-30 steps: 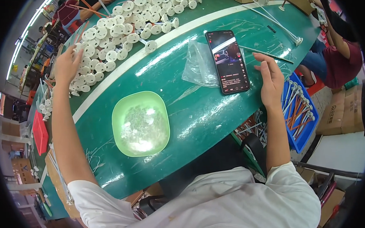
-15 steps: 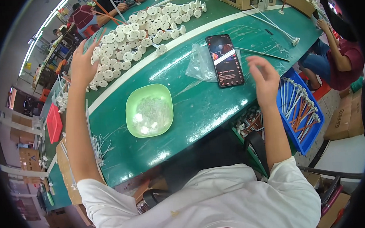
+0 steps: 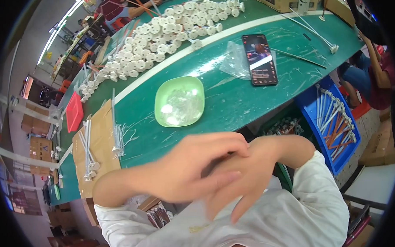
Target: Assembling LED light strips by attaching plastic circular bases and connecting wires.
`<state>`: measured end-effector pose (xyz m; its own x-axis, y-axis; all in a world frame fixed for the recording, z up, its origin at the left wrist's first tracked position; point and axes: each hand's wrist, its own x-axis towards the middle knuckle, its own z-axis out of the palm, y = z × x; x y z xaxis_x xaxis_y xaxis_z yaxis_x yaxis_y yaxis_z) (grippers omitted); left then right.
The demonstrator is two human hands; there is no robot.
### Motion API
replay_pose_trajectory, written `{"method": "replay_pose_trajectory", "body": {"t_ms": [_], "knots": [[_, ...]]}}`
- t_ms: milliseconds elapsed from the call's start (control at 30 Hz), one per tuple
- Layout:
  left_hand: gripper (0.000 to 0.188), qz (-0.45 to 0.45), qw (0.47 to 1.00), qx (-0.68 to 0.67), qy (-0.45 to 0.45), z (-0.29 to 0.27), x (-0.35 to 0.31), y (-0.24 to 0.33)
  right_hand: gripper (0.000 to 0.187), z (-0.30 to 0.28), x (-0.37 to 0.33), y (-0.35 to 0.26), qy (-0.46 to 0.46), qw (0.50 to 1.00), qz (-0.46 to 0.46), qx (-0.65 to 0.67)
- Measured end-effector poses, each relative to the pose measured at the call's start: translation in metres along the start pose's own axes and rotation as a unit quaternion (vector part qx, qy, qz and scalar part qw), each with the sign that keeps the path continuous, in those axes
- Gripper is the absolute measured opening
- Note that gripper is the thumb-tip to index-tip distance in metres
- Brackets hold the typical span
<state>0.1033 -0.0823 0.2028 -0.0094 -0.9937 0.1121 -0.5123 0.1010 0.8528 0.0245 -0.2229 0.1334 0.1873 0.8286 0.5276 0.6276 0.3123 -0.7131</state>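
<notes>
My two hands meet in front of my chest, slightly smeared by motion. My left hand (image 3: pixel 192 160) reaches across from the left, its thumb and fingers apart and touching the back of my right hand (image 3: pixel 251 174). The right hand's fingers spread downward and hold nothing. Past them on the green table stands a light green bowl (image 3: pixel 159 112) with small clear pieces in it. Farther right a phone (image 3: pixel 261 62) with a lit screen lies on a clear plastic bag (image 3: pixel 234 63).
A long heap of white round-headed sticks (image 3: pixel 159 35) lies along the table's far side. At left are a cardboard sheet (image 3: pixel 103 140), white strips (image 3: pixel 119 137) and a red tray (image 3: pixel 74 112). A blue bin (image 3: pixel 310 115) of sticks stands at right. Co-workers sit beyond.
Both hands have left the table's far side and come back to my chest, where the left now touches the right. The view has shifted; the bowl and phone stay on the table.
</notes>
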Motion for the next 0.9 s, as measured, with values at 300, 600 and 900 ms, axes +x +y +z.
{"method": "replay_pose_trajectory", "body": {"t_ms": [300, 600, 900], "knots": [[0.039, -0.297, 0.774, 0.323, 0.456, -0.244, -0.028, -0.140, 0.011, -0.049, -0.081, 0.055, 0.418, 0.753, 0.220, -0.457], [0.049, -0.389, 0.645, 0.523, 0.398, -0.413, -0.007, -0.244, 0.017, -0.058, -0.094, 0.070, 0.401, 0.748, 0.275, -0.451], [0.045, -0.476, 0.781, 0.211, 0.345, -0.421, 0.036, -0.327, 0.023, -0.062, -0.098, 0.071, 0.382, 0.760, 0.331, -0.407]]}}
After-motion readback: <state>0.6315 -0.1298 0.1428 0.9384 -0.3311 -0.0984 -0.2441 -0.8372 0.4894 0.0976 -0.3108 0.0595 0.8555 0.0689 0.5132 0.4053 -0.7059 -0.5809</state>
